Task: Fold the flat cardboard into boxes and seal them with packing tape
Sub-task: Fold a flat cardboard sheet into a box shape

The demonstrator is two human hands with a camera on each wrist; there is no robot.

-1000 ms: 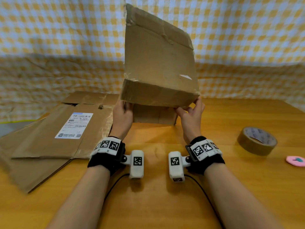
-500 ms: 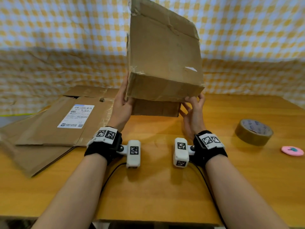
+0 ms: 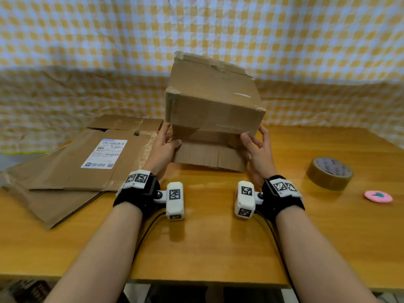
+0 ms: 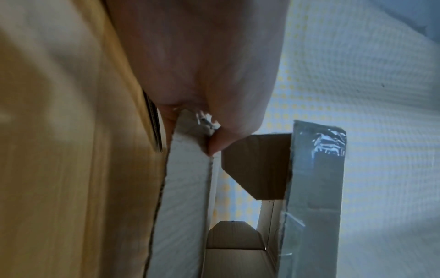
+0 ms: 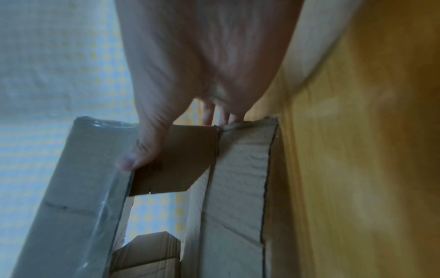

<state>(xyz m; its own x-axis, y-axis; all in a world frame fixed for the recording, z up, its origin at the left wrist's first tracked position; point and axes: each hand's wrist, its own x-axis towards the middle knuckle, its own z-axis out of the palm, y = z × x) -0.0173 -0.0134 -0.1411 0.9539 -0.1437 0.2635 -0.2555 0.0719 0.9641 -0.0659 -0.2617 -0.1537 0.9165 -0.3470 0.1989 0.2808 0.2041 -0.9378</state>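
Cardboard, creased and patched with old tape: the half-formed box sits tilted above the middle of the counter, open at both ends, with its near flaps hanging loose. I judge the main risk is collapse: nothing is sealed, so uneven pressure could rack the walls back flat, or an inner flap could fold the wrong way. My left hand pinches the lower flap's corner, thumb curled on its edge. My right hand grips the opposite corner, thumb pressed on the inner flap; its other fingers look partly spread, though blur makes that uncertain. At nine o'clock lies flat cardboard; at three o'clock waits the packing tape, well apart.
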